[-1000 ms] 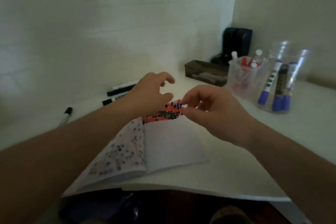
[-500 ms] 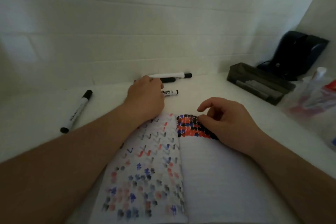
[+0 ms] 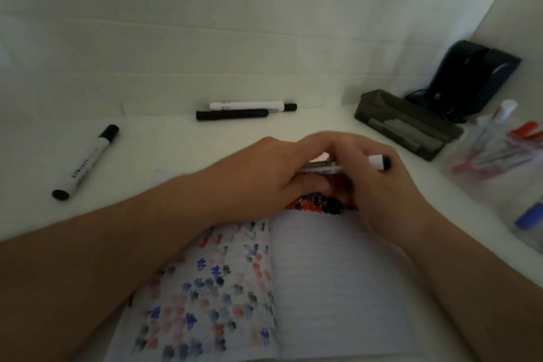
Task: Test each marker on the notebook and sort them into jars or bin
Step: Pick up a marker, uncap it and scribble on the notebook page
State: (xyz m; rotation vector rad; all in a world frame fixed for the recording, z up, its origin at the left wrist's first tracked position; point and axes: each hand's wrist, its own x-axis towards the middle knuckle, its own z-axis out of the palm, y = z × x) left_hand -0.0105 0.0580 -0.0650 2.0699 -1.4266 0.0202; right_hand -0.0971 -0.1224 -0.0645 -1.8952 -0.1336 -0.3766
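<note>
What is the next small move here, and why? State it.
Probably pull the cap off. Both the left hand and right hand grip one marker above the notebook, its black cap apparently still on, so it cannot mark the page yet.

four markers (image 3: 85,162), one notebook (image 3: 338,288), two hands (image 3: 264,173)

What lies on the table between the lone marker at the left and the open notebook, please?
In the head view, only bare white table separates the lone marker from the notebook; the left forearm crosses nearer the camera.
</note>
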